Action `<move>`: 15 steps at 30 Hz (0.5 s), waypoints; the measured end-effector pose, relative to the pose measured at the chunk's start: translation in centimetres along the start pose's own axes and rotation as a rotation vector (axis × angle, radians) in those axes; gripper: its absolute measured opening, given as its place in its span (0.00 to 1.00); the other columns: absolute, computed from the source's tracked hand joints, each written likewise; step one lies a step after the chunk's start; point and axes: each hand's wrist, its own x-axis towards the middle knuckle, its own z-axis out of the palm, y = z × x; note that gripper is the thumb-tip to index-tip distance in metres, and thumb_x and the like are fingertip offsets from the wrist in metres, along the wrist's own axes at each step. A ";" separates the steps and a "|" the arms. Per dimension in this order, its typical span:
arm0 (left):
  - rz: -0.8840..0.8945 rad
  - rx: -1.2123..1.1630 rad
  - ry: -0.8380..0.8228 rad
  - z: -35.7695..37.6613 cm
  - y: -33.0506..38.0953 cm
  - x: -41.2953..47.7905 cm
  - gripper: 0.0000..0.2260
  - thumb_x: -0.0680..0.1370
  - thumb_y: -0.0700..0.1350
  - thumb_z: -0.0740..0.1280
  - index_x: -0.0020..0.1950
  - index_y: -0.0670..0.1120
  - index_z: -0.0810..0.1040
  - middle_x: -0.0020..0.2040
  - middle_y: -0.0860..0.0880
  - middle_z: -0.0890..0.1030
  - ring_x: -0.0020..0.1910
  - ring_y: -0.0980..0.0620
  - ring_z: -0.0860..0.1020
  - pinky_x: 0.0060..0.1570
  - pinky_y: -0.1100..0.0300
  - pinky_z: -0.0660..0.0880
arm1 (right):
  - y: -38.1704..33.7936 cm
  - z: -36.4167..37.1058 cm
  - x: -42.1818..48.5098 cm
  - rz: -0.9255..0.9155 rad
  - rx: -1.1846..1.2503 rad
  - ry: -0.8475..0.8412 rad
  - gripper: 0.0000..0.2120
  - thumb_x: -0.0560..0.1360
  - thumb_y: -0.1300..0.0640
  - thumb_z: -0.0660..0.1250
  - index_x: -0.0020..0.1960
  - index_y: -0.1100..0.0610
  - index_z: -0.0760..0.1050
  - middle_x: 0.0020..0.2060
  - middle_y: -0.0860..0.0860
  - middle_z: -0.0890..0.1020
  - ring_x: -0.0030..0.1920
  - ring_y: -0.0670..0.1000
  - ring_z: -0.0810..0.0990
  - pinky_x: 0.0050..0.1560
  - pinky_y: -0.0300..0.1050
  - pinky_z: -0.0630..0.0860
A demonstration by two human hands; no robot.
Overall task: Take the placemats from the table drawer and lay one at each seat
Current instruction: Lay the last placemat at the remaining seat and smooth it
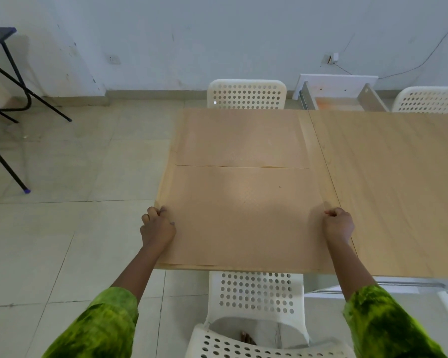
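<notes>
Chair below you; your left hand and right hand pinch opposite sides of the near placemat. Tug unevenly and it could slip off the left edge of the bench.

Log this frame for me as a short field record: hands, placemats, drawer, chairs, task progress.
left hand: grips left edge of near placemat
right hand: grips its right edge
near placemat: flat on table, in front of near chair
far placemat: flat, in front of far chair, edge meeting the near one
drawer: pulled open on the table's far side, right of far chair
progress: two mats down at the facing left-end seats
</notes>
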 end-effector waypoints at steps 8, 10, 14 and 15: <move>0.408 0.042 0.091 -0.7 8.7 3.6 0.23 0.79 0.48 0.58 0.73 0.41 0.62 0.76 0.43 0.57 0.75 0.45 0.55 0.71 0.52 0.57 | -5.7 7.6 -1.9 -0.433 -0.258 -0.200 0.19 0.75 0.63 0.58 0.65 0.60 0.70 0.66 0.57 0.72 0.65 0.57 0.69 0.64 0.49 0.67; 0.531 0.129 -0.002 0.1 11.1 4.8 0.25 0.80 0.50 0.55 0.75 0.41 0.56 0.78 0.44 0.51 0.77 0.47 0.48 0.74 0.52 0.50 | -7.3 9.9 -2.6 -0.534 -0.368 -0.293 0.22 0.77 0.60 0.57 0.71 0.57 0.64 0.71 0.55 0.67 0.70 0.55 0.65 0.68 0.48 0.63; 0.627 0.284 -0.102 2.1 13.5 6.5 0.29 0.80 0.59 0.46 0.77 0.47 0.46 0.78 0.48 0.41 0.77 0.49 0.40 0.74 0.49 0.43 | -8.1 13.1 -3.0 -0.672 -0.583 -0.435 0.25 0.80 0.53 0.49 0.76 0.51 0.50 0.77 0.50 0.52 0.77 0.50 0.50 0.74 0.52 0.47; 0.631 0.303 -0.111 2.6 13.5 6.6 0.32 0.76 0.63 0.40 0.77 0.49 0.45 0.78 0.49 0.40 0.77 0.49 0.40 0.74 0.48 0.43 | -7.9 13.4 -2.9 -0.691 -0.608 -0.464 0.25 0.81 0.51 0.48 0.77 0.50 0.48 0.77 0.49 0.49 0.77 0.50 0.47 0.74 0.53 0.45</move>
